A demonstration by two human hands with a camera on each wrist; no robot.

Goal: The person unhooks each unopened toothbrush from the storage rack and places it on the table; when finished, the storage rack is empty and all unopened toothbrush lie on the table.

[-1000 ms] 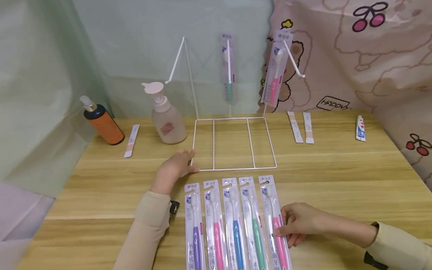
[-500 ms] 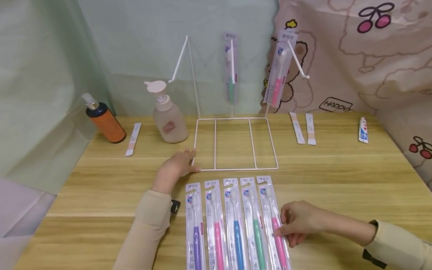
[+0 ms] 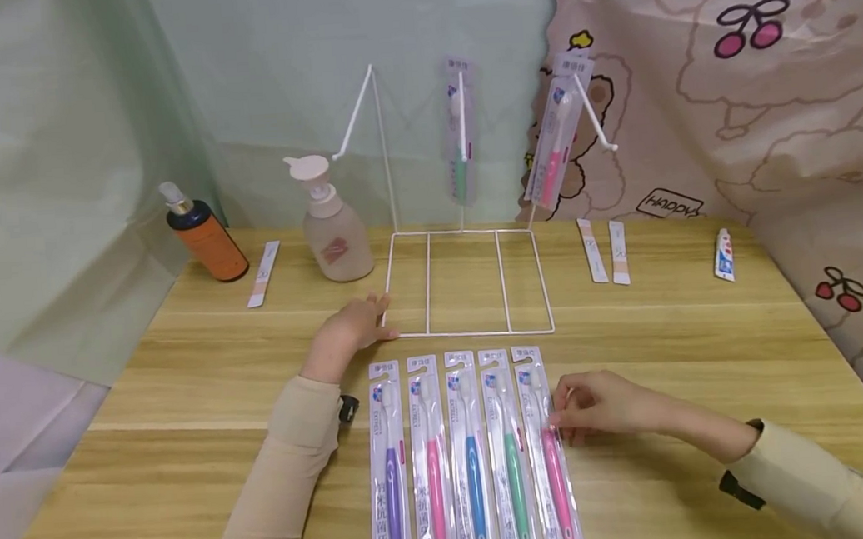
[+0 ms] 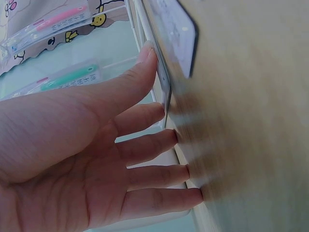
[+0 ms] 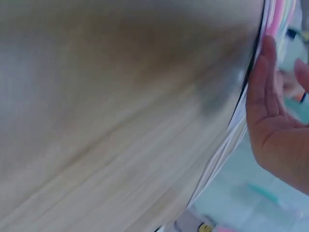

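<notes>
Several packaged toothbrushes lie side by side on the wooden table (image 3: pixel 663 470). At the right end of the row is one with a pink handle (image 3: pixel 558 486); my right hand (image 3: pixel 606 403) touches its right edge. In the right wrist view the fingers (image 5: pixel 260 89) look fairly straight along the pack's edge, the thumb apart. My left hand (image 3: pixel 349 329) rests at the front left corner of a white wire rack (image 3: pixel 473 333). In the left wrist view the thumb (image 4: pixel 147 58) lies against the rack's wire, the other fingers extended to the tabletop. Purple (image 3: pixel 393 506), blue (image 3: pixel 475 492) and green (image 3: pixel 518 489) toothbrushes are among the row.
A green toothbrush pack (image 3: pixel 462 175) and a pink one (image 3: pixel 554 144) hang on the rack's hooks. A pump bottle (image 3: pixel 337 238) and an orange bottle (image 3: pixel 210 245) stand left. Paper sachets (image 3: pixel 262 275) and a toothpaste tube (image 3: pixel 724 256) lie about. Curtains hang behind.
My right hand has slid up along the right-end pack, away from the front edge. That pack's top has shifted slightly left. The left hand stays at the rack's corner.
</notes>
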